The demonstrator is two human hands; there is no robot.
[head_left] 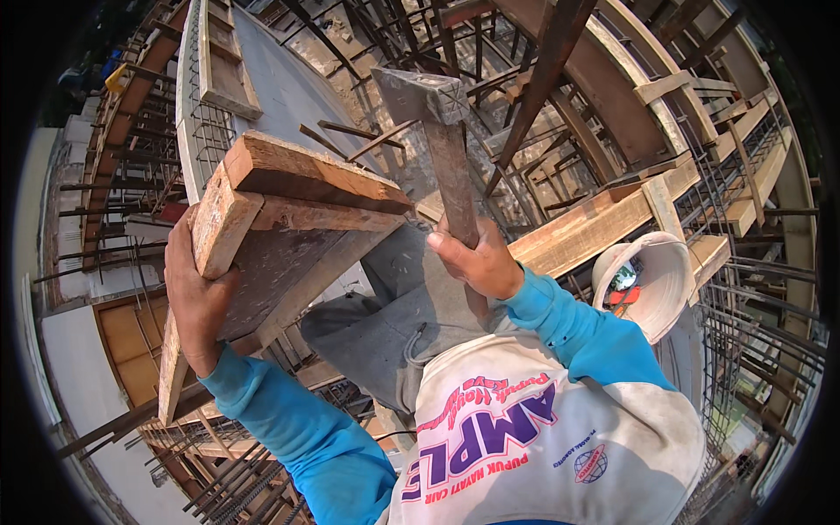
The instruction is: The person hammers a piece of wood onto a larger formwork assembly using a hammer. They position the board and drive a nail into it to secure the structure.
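Note:
My right hand [483, 261] is wrapped round the wooden handle of a hammer [451, 171], held upright with its grey, worn metal head at the top. On the left, my left hand [199, 293] grips the edge of a wooden formwork panel [319, 179]. Rough battens frame this panel along its top and near side, around a dark, stained board face. The panel stands tilted beside my legs, and the hammer head is apart from it. Part of my left hand's grip is hidden behind the batten.
A whitish bucket [661, 284] with an orange-handled item inside lies tipped at my right. A long timber beam [595, 229] runs beyond it. Steel rebar [766, 337] sticks out at the right. Scaffold poles and timber formwork stand over a lower level ahead, with openings between them.

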